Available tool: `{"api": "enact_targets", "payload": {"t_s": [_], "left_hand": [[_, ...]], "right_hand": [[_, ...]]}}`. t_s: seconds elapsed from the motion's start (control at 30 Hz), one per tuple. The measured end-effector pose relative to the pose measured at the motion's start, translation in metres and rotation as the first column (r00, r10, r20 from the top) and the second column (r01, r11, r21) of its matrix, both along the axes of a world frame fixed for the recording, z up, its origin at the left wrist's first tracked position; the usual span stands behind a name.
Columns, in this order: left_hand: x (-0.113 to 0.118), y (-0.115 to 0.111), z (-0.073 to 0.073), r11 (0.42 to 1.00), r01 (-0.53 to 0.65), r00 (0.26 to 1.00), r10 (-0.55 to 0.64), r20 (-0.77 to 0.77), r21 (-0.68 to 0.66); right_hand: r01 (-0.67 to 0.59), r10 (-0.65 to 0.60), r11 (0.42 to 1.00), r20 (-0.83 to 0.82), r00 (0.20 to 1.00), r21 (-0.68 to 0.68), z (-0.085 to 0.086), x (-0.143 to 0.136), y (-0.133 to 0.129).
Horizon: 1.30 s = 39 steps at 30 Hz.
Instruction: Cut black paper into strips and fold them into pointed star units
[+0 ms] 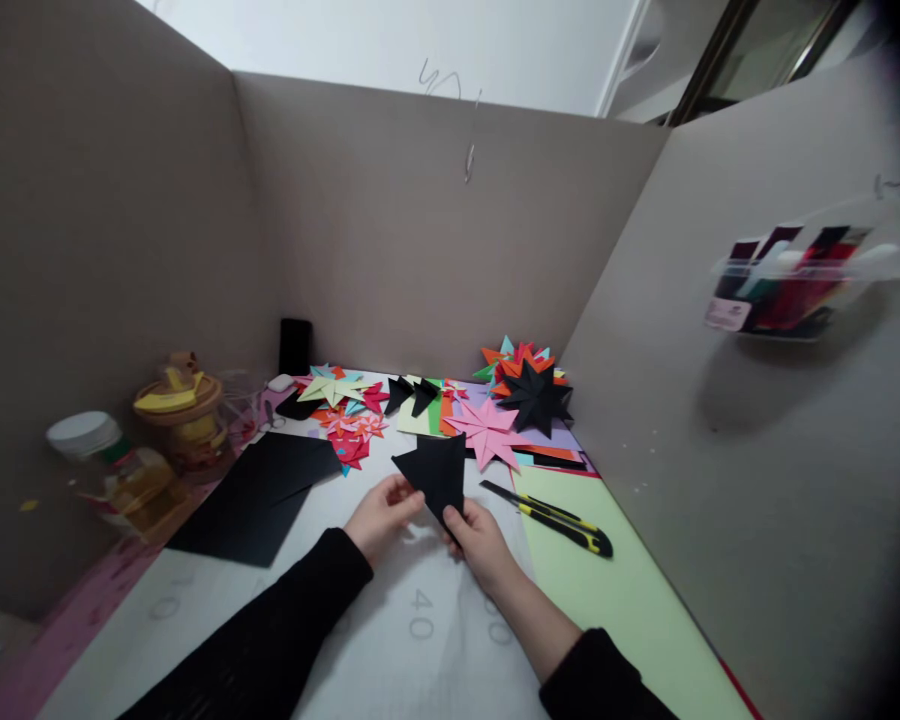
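Observation:
Between my two hands is a folded black paper piece (436, 473), pointed at its corners. My left hand (384, 512) pinches its lower left edge between thumb and fingers. Lower down, my right hand (474, 540) grips its bottom corner, thumb on top. Larger black paper sheets (251, 500) lie flat to the left of my hands. A yellow-and-black utility knife (551, 518) rests to the right with its blade toward the paper piece. Just beyond the piece sits a pink paper star (487, 432).
Black folded pieces (412, 395), a pale yellow star (332, 388) and a black star (536, 395) are at the back. A lidded jar (124, 470) and a wooden-topped container (184, 415) stand left. Grey panels enclose the table; a clear holder (787, 285) hangs right. Green paper (615, 610) lies right.

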<state>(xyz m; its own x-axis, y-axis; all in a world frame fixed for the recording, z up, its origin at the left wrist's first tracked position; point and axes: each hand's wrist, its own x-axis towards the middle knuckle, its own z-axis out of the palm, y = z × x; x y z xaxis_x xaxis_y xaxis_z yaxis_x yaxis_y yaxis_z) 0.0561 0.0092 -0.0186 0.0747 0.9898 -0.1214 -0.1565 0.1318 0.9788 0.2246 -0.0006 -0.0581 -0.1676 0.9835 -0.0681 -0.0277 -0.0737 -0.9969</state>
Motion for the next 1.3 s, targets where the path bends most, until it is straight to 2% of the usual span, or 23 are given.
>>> {"api": "enact_targets", "payload": {"t_s": [0.07,0.17,0.27,0.4,0.57,0.67,0.9,1.0,1.07,1.17,1.23,1.3], "left_hand": [[0.010,-0.008,-0.003,0.997,0.075,0.997,-0.076,-0.018,-0.010],[0.016,-0.013,-0.003,0.998,0.068,0.997,-0.068,-0.043,0.000],[0.016,-0.012,0.000,0.996,0.085,0.995,-0.084,-0.048,0.022],[0.021,-0.013,0.002,0.988,0.146,0.989,-0.144,-0.038,0.045],[0.029,-0.018,-0.004,0.973,0.221,0.968,-0.227,0.111,0.062],[0.029,-0.019,-0.003,0.972,0.231,0.966,-0.235,0.109,0.054],[0.018,-0.018,0.009,0.963,0.267,0.963,-0.268,-0.038,-0.032],[0.013,-0.015,0.008,0.962,0.266,0.962,-0.269,-0.039,-0.059],[0.011,-0.013,0.006,0.970,0.231,0.973,-0.230,0.015,-0.076],[0.011,-0.010,0.004,0.983,0.160,0.982,-0.149,0.118,-0.090],[0.014,-0.009,0.002,0.989,0.121,0.983,-0.108,0.148,-0.083],[0.017,-0.010,0.001,0.993,0.088,0.984,-0.075,0.162,-0.073]], "right_hand": [[-0.039,0.039,0.999,0.001,0.999,0.027,0.000,-0.001,-0.002],[-0.073,0.073,0.995,-0.003,0.997,0.072,0.005,-0.001,-0.004],[-0.046,0.051,0.993,-0.046,0.998,0.105,0.011,0.001,-0.002],[0.026,-0.023,0.999,-0.124,0.992,0.023,0.012,0.002,0.000],[0.049,-0.056,0.997,-0.138,0.989,-0.054,0.006,0.001,-0.002],[0.070,-0.081,0.995,-0.154,0.985,-0.076,0.007,0.002,-0.002],[0.304,-0.299,0.952,-0.287,0.910,-0.025,0.028,0.019,0.011],[0.385,-0.363,0.923,-0.341,0.868,-0.003,0.033,0.031,0.019],[0.423,-0.391,0.906,-0.361,0.847,0.012,0.033,0.036,0.022],[0.368,-0.338,0.930,-0.341,0.877,0.024,0.031,0.030,0.017],[0.248,-0.228,0.968,-0.305,0.925,0.028,0.029,0.018,0.009],[0.080,-0.062,0.995,-0.252,0.966,0.061,0.027,0.006,0.000]]}}
